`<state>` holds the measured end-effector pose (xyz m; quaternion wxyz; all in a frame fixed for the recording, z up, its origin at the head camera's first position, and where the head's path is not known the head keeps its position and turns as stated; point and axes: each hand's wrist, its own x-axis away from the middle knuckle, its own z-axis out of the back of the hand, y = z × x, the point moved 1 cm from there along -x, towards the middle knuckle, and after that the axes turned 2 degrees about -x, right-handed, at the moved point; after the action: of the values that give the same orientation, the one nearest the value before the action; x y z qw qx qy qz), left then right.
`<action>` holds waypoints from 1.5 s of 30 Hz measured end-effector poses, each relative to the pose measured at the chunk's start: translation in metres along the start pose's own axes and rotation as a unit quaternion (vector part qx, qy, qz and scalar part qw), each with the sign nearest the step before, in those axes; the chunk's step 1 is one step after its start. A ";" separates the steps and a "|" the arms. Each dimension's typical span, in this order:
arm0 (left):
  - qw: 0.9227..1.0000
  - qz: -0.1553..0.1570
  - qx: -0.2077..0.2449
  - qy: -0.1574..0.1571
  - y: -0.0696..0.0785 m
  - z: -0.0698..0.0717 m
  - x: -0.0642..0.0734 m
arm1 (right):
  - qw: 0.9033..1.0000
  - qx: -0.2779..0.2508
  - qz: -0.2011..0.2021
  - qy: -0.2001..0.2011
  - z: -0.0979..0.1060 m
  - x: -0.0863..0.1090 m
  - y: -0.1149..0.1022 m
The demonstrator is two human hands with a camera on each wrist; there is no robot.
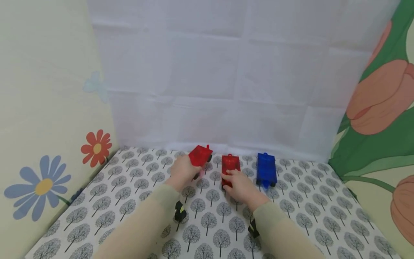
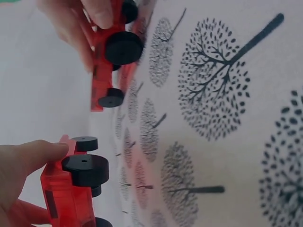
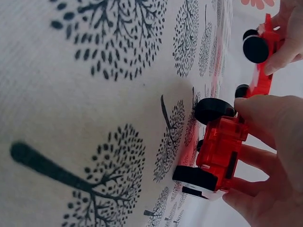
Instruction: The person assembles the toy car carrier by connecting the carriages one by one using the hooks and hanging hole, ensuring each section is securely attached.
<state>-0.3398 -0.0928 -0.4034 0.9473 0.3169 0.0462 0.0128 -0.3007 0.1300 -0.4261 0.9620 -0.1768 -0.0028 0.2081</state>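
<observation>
My left hand (image 1: 182, 171) grips a red toy car (image 1: 199, 155) with black wheels. That car is turned at an angle and appears raised off the cloth, with a small peg at its far end. To its right, my right hand (image 1: 240, 185) holds a second red toy car (image 1: 230, 163) by its sides, thumb and fingers around the body. In the right wrist view its black wheel (image 3: 195, 177) is close to the cloth; whether it touches, I cannot tell. A blue toy car (image 1: 266, 169) stands right of my right hand, untouched.
A white cloth printed with grey trees (image 1: 213, 216) covers the table. White hanging fabric (image 1: 207, 72) closes off the back, just behind the cars. Flower-patterned panels flank the left side (image 1: 42, 108) and the right side (image 1: 381, 151).
</observation>
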 end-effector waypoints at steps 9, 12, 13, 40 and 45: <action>0.998 -0.058 -0.020 -0.033 0.012 0.024 0.020 | 1.000 0.004 0.016 0.005 0.003 0.001 -0.001; 0.996 -0.070 -0.017 -0.050 0.013 0.030 0.030 | 1.000 0.001 0.014 0.005 0.002 0.002 0.000; 0.995 -0.080 -0.017 -0.053 0.012 0.032 0.034 | 1.000 0.001 0.013 0.005 0.002 0.002 0.000; 0.945 -0.218 -0.003 -0.243 -0.027 0.060 0.078 | 0.999 -0.037 -0.014 -0.023 0.006 0.004 0.002; 0.939 -0.208 -0.009 -0.272 -0.032 0.061 0.081 | 0.999 -0.035 -0.009 -0.021 0.006 0.001 0.001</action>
<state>-0.2534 -0.1502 -0.3808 0.9079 0.2834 -0.1485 -0.2709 -0.3008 0.1334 -0.4214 0.9568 -0.2061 -0.0316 0.2028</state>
